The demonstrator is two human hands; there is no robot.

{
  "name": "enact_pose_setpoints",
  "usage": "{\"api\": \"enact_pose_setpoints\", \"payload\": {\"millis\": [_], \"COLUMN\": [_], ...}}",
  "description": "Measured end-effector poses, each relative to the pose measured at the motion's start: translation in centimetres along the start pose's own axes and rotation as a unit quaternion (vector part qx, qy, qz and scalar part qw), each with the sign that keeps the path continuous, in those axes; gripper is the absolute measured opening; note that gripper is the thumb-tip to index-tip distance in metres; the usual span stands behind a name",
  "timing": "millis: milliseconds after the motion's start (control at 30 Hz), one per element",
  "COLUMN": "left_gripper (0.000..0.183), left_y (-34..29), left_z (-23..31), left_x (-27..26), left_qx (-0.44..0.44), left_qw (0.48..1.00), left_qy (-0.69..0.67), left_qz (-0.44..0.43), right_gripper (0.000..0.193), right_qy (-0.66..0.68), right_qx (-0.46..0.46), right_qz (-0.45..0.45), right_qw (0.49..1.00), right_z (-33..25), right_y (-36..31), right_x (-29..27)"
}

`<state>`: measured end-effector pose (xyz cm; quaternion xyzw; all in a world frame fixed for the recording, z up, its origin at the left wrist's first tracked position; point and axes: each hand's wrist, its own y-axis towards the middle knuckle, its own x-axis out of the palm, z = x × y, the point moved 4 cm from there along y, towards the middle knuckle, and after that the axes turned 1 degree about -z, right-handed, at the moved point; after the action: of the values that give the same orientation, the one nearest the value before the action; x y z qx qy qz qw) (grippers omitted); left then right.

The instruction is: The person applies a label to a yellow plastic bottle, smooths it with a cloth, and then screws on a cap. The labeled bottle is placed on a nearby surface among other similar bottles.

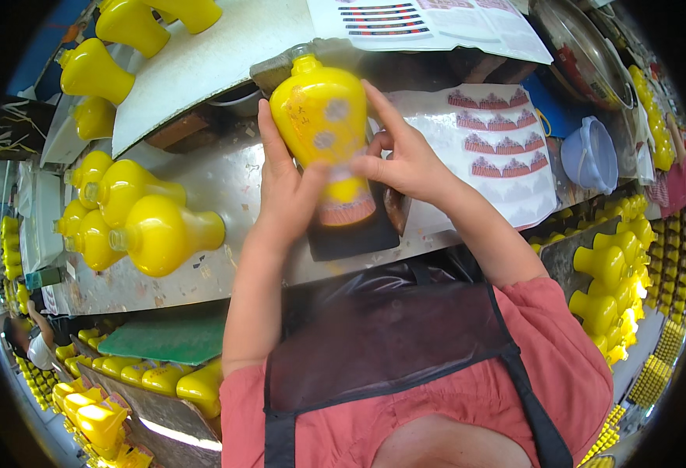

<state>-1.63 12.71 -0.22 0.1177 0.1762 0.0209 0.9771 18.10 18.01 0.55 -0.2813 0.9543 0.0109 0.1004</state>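
Observation:
A glossy yellow bottle (304, 101) with a narrow neck and wide shoulders lies tilted on a dark support (354, 240), its neck away from me. My left hand (287, 183) grips its left side, the thumb pressed on the front. Along the right side, my right hand (405, 156) holds it too, index finger stretched up by the shoulder and thumb on the lower front. Pale purple round patterns and reddish marks show on the bottle's front. A pink fluted band (347, 212) circles its base. Around the thumbs the picture is slightly blurred.
Several yellow bottles (159, 234) lie on the metal table (194, 285) to the left; more (97, 70) stand at the far left. A printed decal sheet (499, 183) lies on the right, beside a light blue bucket (589, 156). Bottle-filled racks (600, 269) flank me.

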Motion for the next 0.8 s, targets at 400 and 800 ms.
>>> {"api": "enact_pose_setpoints", "payload": {"millis": [400,800], "left_gripper": [0.100,0.091], "left_y": [-0.2,-1.5], "left_z": [-0.9,-1.6], "left_x": [0.2,0.2], "left_qx": [0.019,0.005], "left_qw": [0.983,0.984], "left_qy": [-0.180,-0.180], "left_qz": [-0.011,-0.015], "right_gripper": [0.086,0.086], "right_qy": [0.114,0.099], "right_qx": [0.016,-0.004], "right_qz": [-0.011,0.000], "right_qw": [0.993,0.995], "right_z": [0.3,0.4], "right_y": [-0.1,-0.2], "right_x": [-0.2,-0.1]}}
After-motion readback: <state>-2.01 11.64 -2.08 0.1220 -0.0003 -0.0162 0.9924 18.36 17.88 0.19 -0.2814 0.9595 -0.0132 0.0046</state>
